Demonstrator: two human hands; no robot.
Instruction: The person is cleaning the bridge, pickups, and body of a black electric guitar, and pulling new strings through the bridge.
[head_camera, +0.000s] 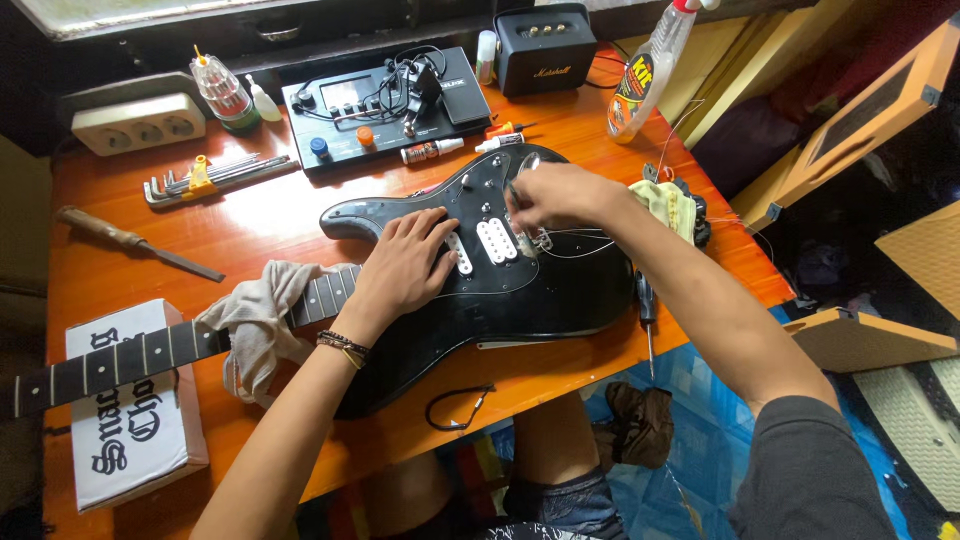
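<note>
- Head view: a black electric guitar (540, 290) lies flat on an orange wooden table (280, 215), glossy body near the middle, dark neck (110, 362) running off to the left over a white box (135, 440).
- The guitar body is smooth and rounded, with a black plate on top, three white pickups and thin, loose strings (580, 240) curling off to the right.
- The left hand (405, 265) lies flat, fingers spread, on the body just left of the pickups; it grips nothing.
- The right hand (560, 195) hovers at the far side of the pickups, fingers pinched together, seemingly on a thin string or small part; what exactly it holds is too small to tell.
- A crumpled beige cloth (255, 320) is draped over the neck where it meets the body.
- A screwdriver (647, 320) lies just right of the body at the near edge.
- Far left: a set of metal hex keys (210, 178) and a wooden-handled tool (135, 242).
- Far side: a flat black device with cables (385, 105) and a small black boxy speaker (545, 48).
</note>
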